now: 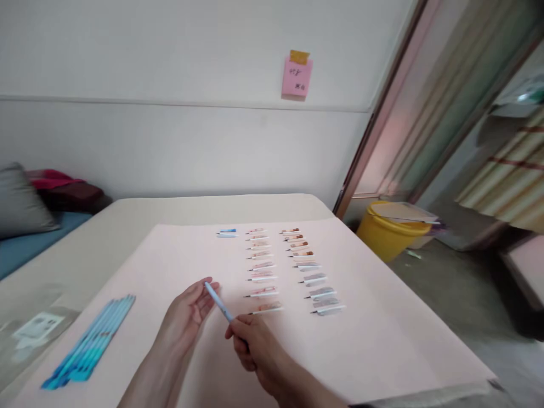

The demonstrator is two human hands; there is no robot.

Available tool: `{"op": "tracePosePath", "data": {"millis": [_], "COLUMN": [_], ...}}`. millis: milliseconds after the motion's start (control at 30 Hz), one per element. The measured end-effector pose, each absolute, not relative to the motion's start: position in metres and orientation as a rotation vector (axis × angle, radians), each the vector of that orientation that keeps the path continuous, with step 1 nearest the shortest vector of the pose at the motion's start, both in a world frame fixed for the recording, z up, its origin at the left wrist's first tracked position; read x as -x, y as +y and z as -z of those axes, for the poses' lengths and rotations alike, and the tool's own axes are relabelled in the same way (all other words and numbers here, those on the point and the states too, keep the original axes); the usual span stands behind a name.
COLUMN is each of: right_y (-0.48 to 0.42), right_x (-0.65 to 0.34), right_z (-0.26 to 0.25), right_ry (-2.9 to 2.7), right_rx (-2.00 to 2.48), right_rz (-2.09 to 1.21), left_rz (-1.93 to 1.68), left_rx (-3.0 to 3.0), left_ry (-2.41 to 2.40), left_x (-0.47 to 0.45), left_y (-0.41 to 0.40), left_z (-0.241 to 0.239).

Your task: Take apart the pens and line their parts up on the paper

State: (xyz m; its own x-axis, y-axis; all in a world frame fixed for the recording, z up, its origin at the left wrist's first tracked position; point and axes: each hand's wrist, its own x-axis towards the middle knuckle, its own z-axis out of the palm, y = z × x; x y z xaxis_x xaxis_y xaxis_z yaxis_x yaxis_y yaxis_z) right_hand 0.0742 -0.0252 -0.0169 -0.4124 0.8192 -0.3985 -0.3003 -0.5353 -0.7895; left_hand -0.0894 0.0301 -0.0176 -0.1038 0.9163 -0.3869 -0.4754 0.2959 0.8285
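Observation:
Held between my two hands above the pink sheet is a light blue pen (220, 301), slanting from upper left to lower right. At its upper end, the thumb and fingertips of my left hand (192, 309) pinch it, with the palm partly turned up. My right hand (257, 343) is closed around the lower end, which its fingers hide. Just beyond my hands, a column of pale pens with pinkish patterns (262, 277) lies on the sheet. To its right runs a second column of brown and grey patterned pens (319, 293). Two blue pens (226, 233) lie at the far left of these columns.
A bundle of blue pens (96, 337) lies on the left of the pink sheet (382, 340). Clear plastic packaging (38, 328) is at the table's left edge. A yellow bin (391, 229) stands on the floor at right. A pink note (297, 77) is taped to the wall.

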Motion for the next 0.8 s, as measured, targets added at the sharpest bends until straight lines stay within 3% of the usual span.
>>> {"op": "tracePosePath", "data": {"millis": [567, 800], "right_y": [-0.022, -0.027], "right_x": [-0.071, -0.075], "right_z": [0.014, 0.009], "right_ry": [-0.992, -0.920], "right_rx": [1.150, 0.898], "right_rz": [-1.900, -1.965], "left_rz": [-1.279, -1.129], "left_rx": [-0.496, -0.597], "left_ry": [1.091, 0.899], "left_x": [0.079, 0.060], "left_y": [0.017, 0.006], "left_z": [0.005, -0.003]}}
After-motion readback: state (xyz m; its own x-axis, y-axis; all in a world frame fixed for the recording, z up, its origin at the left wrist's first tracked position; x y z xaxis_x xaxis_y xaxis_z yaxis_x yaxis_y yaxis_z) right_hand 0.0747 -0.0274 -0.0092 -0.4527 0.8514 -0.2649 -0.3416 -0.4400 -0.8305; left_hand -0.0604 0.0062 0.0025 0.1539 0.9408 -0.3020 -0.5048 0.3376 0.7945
